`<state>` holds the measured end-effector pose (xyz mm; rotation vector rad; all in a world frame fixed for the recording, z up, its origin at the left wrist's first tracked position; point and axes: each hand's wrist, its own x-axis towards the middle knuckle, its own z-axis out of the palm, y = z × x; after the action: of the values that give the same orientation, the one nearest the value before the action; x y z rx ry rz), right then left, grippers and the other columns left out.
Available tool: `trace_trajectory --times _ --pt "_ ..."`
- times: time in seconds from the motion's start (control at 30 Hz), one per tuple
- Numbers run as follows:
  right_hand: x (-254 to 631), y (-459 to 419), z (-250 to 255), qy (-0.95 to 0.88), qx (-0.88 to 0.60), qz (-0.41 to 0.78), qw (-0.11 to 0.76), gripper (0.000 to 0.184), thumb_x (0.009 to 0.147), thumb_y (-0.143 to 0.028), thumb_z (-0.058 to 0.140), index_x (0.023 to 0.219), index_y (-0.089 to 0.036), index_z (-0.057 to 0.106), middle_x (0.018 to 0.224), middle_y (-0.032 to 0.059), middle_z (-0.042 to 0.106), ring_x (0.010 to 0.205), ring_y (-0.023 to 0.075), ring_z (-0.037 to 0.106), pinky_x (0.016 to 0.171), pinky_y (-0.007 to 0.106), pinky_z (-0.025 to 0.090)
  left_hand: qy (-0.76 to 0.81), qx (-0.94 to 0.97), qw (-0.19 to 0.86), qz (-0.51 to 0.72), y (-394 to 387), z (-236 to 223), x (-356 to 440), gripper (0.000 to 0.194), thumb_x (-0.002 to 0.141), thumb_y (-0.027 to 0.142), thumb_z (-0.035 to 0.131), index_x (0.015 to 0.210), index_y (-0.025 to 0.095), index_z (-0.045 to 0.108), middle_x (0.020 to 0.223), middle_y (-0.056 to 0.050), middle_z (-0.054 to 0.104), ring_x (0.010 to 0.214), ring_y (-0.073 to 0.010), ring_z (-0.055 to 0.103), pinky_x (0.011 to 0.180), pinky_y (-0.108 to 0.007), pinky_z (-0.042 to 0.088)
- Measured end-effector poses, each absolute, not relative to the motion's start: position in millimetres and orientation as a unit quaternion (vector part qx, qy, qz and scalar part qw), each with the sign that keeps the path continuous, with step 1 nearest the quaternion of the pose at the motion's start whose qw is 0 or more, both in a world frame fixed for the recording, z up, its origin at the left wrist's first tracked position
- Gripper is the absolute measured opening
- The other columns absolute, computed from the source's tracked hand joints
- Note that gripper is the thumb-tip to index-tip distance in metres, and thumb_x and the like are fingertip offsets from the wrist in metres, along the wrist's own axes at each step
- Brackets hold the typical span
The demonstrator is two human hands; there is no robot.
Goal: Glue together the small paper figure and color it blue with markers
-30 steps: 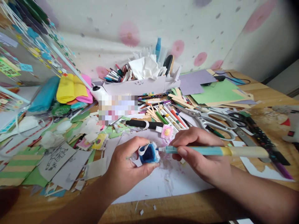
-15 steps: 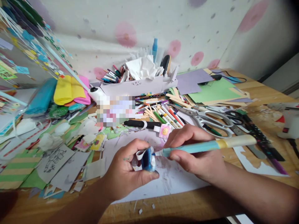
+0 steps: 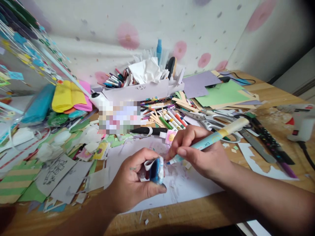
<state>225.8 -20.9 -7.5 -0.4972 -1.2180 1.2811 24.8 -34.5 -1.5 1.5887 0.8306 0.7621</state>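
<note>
Pinched between the thumb and fingers of my left hand (image 3: 134,178) is a small blue-and-white paper pouch (image 3: 156,170) with a white strip looped at its side. Its dark blue inside faces partly toward me. My right hand (image 3: 198,152) is closed round a light blue and yellow marker pen (image 3: 211,139), held slanted with the blue tip low. That tip is just right of the pouch; a small gap shows between them. Under both hands lies a stained white paper sheet (image 3: 182,190).
Behind the hands are a pile of markers (image 3: 174,119), scissors (image 3: 214,123) and a white box of pens (image 3: 137,93). Paper scraps (image 3: 59,173) cover the left. A knife-like grey blade (image 3: 257,146) and a glue gun (image 3: 301,121) lie at right.
My left hand has turned the pouch so its opening shows narrower. The marker, first nearly level at the pouch's edge, has tilted up at its rear and drawn slightly away.
</note>
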Motion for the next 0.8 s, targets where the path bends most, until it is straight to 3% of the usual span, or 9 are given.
trace_trajectory --times 0.1,0.27,0.37,0.53,0.8 --pt "225.4 -21.9 -6.7 -0.519 -0.204 0.556 0.616 0.027 0.077 -0.026 0.077 0.067 -0.019 0.053 0.072 0.0003 0.067 0.063 0.0170 0.070 0.058 0.032 0.058 0.344 0.659 0.584 0.325 -34.2 -3.7 23.1 0.031 0.071 0.019 0.078 0.094 0.028 0.059 0.071 0.004 0.054 0.057 -0.0099 0.047 0.047 -0.019 0.039" --pt "226.6 -25.4 1.4 -0.585 -0.226 0.484 0.611 0.022 0.077 -0.013 0.075 0.069 -0.018 0.055 0.071 0.0015 0.068 0.068 0.0148 0.068 0.062 0.029 0.056 0.337 0.646 0.604 0.322 -34.5 -5.4 22.5 0.031 0.072 0.019 0.079 0.095 0.028 0.059 0.072 0.004 0.055 0.058 -0.0096 0.046 0.048 -0.019 0.039" --pt "227.5 -25.6 2.3 -0.581 -0.244 0.464 0.623 0.022 0.078 -0.016 0.075 0.067 -0.019 0.055 0.070 0.0017 0.068 0.067 0.0145 0.067 0.062 0.028 0.056 0.322 0.647 0.620 0.306 -34.7 -2.7 22.5 0.032 0.071 0.017 0.078 0.096 0.027 0.061 0.074 0.003 0.057 0.057 -0.0087 0.045 0.048 -0.019 0.038" --pt "226.0 -29.0 5.2 -0.587 -0.212 0.493 0.606 0.022 0.079 -0.017 0.074 0.068 -0.019 0.055 0.070 0.0012 0.067 0.064 0.0152 0.069 0.059 0.028 0.057 0.332 0.649 0.613 0.304 -32.1 -1.5 22.6 0.032 0.068 0.016 0.080 0.092 0.024 0.061 0.070 0.004 0.056 0.057 -0.0091 0.046 0.050 -0.019 0.040" --pt "225.6 -26.0 0.1 -0.534 -0.224 0.535 0.616 0.021 0.076 -0.010 0.075 0.067 -0.017 0.058 0.067 0.0021 0.069 0.064 0.0150 0.069 0.057 0.026 0.054 0.289 0.621 0.671 0.283 -30.5 -1.9 24.8 0.033 0.070 0.027 0.083 0.096 0.019 0.065 0.081 0.000 0.063 0.061 -0.0080 0.051 0.055 -0.017 0.044"
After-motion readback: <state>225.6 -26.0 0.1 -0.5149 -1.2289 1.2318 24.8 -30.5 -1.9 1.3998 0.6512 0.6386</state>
